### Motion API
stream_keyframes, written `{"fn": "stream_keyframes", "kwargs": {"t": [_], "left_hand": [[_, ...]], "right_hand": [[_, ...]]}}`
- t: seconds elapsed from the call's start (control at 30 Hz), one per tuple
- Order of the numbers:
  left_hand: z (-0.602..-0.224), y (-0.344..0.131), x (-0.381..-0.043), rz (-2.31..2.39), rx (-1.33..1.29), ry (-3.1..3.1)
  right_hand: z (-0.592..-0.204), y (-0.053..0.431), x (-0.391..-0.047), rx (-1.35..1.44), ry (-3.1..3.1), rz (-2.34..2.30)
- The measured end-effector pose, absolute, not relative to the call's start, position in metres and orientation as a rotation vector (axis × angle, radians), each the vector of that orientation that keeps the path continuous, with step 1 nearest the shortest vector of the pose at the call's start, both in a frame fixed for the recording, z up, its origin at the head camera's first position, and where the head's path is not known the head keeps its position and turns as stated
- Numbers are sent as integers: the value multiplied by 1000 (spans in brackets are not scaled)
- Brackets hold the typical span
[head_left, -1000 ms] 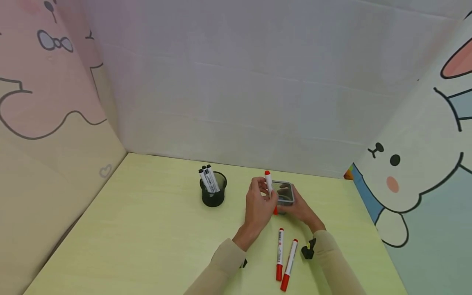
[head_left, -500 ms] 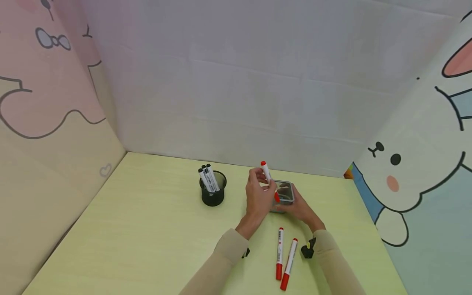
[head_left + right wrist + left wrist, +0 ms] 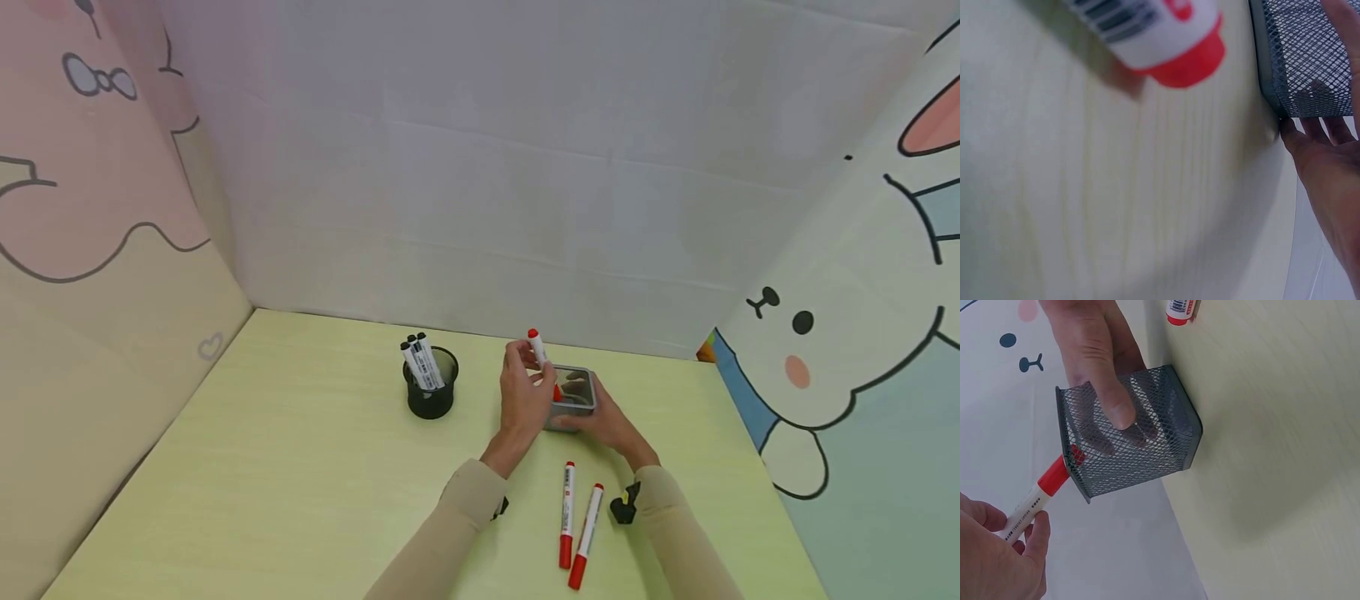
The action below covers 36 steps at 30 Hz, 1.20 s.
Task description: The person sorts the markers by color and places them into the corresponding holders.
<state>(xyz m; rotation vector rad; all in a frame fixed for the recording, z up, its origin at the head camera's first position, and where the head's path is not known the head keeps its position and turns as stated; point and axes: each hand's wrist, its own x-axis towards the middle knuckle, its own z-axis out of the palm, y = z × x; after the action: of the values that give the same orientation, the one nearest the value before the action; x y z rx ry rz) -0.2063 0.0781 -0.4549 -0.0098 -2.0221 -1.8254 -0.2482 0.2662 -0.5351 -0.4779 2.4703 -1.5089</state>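
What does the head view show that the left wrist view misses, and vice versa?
Head only: the round black cup with three black-tipped markers, and the full length of both loose red-ended markers on the table.

Left wrist only: the mesh weave of the grey holder, up close.

Both: the left hand pinching a third red-ended marker, red end at the holder's mouth, and the right hand gripping the holder.

The pale yellow table [image 3: 300, 467] is being backed by a creased greyish-white sheet [image 3: 480, 192]. The table is being flanked on the left by a pink-and-cream panel [image 3: 97, 333] printed with a heart [image 3: 211, 346], on the right by a panel bearing a white cartoon rabbit [image 3: 847, 367]. Its top is being softly lit.
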Motion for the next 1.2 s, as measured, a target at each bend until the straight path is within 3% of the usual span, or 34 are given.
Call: {"fn": "stream_keyframes", "kwargs": {"t": [0.8,1.2], "left_hand": [[-474,83,-204,-1721,-139,-2231],[-475,88,-202,-1641,-76,-2260]], "right_hand": [[-532,267,-248,-473,2464,-1523],[-536,269,-250,-523,2442,-1573]]}}
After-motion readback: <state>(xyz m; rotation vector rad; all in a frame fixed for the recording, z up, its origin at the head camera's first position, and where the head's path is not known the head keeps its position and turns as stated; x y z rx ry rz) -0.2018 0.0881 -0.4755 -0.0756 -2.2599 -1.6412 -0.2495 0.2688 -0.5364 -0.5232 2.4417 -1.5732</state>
